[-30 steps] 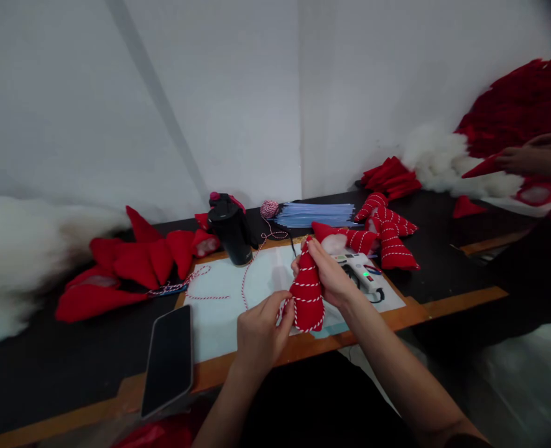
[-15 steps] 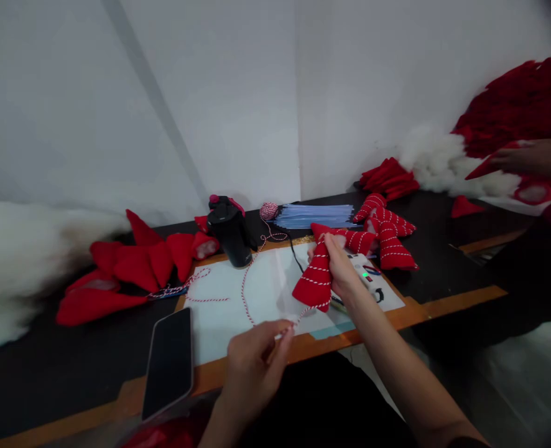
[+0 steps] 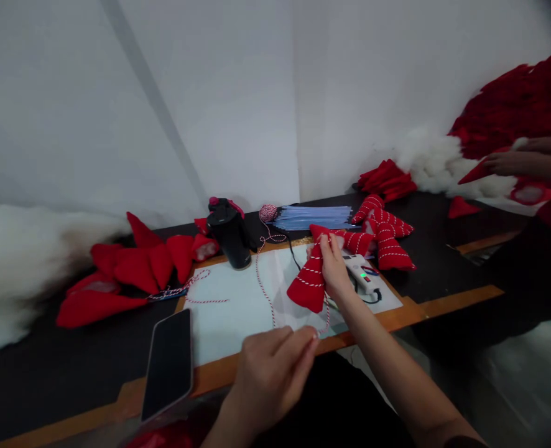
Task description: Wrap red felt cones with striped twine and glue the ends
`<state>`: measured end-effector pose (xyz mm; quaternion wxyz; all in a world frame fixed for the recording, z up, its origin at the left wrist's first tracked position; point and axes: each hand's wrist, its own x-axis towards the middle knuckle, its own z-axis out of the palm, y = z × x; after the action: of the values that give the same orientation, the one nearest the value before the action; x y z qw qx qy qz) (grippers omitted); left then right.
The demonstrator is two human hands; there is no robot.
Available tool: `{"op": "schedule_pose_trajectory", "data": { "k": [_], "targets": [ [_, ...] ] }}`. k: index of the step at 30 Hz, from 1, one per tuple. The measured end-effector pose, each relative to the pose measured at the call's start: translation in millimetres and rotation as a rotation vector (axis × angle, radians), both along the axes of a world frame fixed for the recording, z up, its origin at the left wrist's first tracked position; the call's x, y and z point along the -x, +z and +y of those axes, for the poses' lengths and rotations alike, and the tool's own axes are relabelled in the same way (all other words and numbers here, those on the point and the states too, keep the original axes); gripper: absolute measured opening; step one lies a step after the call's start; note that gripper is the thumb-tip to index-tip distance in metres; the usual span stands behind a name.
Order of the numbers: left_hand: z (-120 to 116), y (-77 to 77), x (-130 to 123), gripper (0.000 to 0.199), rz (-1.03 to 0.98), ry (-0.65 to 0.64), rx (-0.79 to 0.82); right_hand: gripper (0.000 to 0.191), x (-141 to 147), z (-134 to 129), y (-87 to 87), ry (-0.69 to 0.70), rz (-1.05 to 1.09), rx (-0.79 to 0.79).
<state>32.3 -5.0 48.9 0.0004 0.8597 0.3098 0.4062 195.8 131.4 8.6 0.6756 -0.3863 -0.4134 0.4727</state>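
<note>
My right hand (image 3: 335,267) grips a stuffed red felt cone (image 3: 309,283) near its narrow top, over the white board (image 3: 229,330). Red-and-white twine (image 3: 263,283) crosses the cone in bands, and a strand hangs from its lower right side. That strand runs to the pinched fingertips of my left hand (image 3: 275,367), close to the board's front edge. From a twine ball (image 3: 268,213) at the back, the twine curves down to the same hand. Several twine-wrapped cones (image 3: 392,246) lie just right of the held one.
A black tumbler (image 3: 231,233) stands behind the board, and a phone (image 3: 168,364) lies front left. Plain red cones (image 3: 138,267) and white stuffing (image 3: 33,255) are at left. A power strip (image 3: 363,277) sits right. Another person's hands (image 3: 522,163) hold red felt at far right.
My left hand has moved right with the twine, and the strand by the cone now hangs more steeply. The held cone has shifted slightly left. The other person's hands have moved a little.
</note>
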Motion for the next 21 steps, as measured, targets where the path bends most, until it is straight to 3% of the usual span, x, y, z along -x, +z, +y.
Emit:
{"op": "schedule_pose_trajectory", "data": {
  "k": [5, 8, 11, 15, 21],
  "targets": [
    [27.2, 2.2, 17.8, 0.008, -0.107, 0.273, -0.031, 0.037, -1.2, -13.3, 16.6, 0.184, 0.129, -0.059],
    [37.3, -5.0, 21.2, 0.013, -0.124, 0.351, 0.077, 0.039, -3.3, -18.9, 23.0, 0.267, 0.181, -0.077],
    [43.2, -16.2, 21.2, 0.016, -0.192, 0.328, 0.218, 0.042, -4.4, -22.8, 26.6, 0.325, 0.229, -0.082],
    [48.1, -32.8, 15.7, 0.016, -0.361, 0.199, 0.383, 0.045, -2.9, -28.4, 31.7, 0.355, 0.288, -0.061],
    [45.3, -54.7, -4.2, 0.013, -0.44, 0.054, 0.23, 0.044, -0.7, -32.1, 41.2, 0.373, 0.442, -0.049]
  ]
}}
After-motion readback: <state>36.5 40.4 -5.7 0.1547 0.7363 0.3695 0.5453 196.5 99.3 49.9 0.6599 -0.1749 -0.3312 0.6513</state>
